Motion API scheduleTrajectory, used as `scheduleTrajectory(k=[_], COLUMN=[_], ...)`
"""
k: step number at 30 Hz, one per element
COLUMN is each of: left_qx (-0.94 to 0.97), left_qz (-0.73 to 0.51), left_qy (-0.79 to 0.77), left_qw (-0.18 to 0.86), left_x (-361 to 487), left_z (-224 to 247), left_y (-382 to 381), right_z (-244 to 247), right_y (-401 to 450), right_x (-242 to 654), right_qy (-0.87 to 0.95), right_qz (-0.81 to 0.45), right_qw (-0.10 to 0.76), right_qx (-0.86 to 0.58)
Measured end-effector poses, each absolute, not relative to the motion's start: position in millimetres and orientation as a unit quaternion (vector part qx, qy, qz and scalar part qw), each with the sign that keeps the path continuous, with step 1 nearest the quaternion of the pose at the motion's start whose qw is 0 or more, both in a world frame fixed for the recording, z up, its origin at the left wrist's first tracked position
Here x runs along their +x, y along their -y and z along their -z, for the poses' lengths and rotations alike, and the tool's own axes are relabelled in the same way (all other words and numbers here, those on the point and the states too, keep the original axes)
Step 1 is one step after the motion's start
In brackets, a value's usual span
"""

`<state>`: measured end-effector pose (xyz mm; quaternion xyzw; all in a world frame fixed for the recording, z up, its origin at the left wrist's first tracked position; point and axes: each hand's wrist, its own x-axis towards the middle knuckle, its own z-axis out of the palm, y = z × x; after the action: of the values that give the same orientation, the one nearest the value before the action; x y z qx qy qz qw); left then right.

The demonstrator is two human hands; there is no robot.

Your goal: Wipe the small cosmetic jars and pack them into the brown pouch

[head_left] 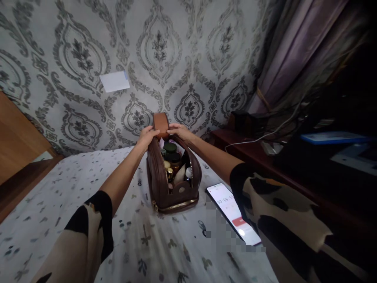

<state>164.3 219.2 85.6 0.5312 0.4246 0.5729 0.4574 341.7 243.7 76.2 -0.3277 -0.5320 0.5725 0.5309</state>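
Note:
A brown leather cosmetic bag (156, 177) stands on the bed, its top unzipped and gaping. Inside are several jars and bottles, among them a dark green-lidded jar (170, 147), an amber jar (176, 167), a cream-coloured tube (179, 175) and a white-capped bottle (188, 173). At the bag's far end a tan strap (160, 121) rises in a loop. My left hand (146, 137) grips the far left rim beside the strap, thumb on top. Across from it, my right hand (182, 133) grips the far right rim, its thumb touching the strap's edge. Fingers behind the bag are partly hidden.
A phone (224, 204) showing a running timer lies right of the bag, partly under my right sleeve. The printed bedsheet (129, 243) meets a patterned wall (159, 51). Wooden furniture (23, 145) stands left; a dark red table (235, 143) with a white cable (265, 135) is right.

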Motion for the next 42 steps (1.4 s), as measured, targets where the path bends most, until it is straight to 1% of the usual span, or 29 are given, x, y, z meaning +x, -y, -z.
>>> scheduleTrajectory(k=[7,12,15,23,31,36,42], left_qx=[0.601,0.610,0.630,0.730,0.762,0.747,0.726], left_qz=[-0.570,-0.586,-0.583,-0.518,-0.495,-0.502,-0.506], left_qy=[-0.372,-0.368,-0.374,-0.376,-0.379,-0.403,-0.440], left_qw=[0.418,0.386,0.351,0.238,0.175,0.167,0.151], left_x=[171.5,176.8,180.0,176.6,173.2,173.0,176.3], left_z=[-89.2,-90.8,-92.5,-88.3,-81.5,-73.5,-60.7], left_y=[-206.3,-196.1,-189.1,-153.4,-121.4,-104.0,-71.8], right_z=[-84.8,-88.4,-86.2,-77.9,-67.9,-58.4,-43.0], right_y=[-223.8,-209.4,-202.3,-175.1,-131.9,-110.5,-90.4], right_x=[343.4,340.2,340.2,352.7,365.7,369.5,369.4], right_qy=[0.553,0.591,0.595,0.610,0.627,0.666,0.651], right_qz=[-0.558,-0.504,-0.491,-0.464,-0.412,-0.315,-0.283], right_qw=[0.547,0.570,0.574,0.565,0.579,0.582,0.604], right_qx=[-0.289,-0.267,-0.274,-0.305,-0.319,-0.345,-0.363])
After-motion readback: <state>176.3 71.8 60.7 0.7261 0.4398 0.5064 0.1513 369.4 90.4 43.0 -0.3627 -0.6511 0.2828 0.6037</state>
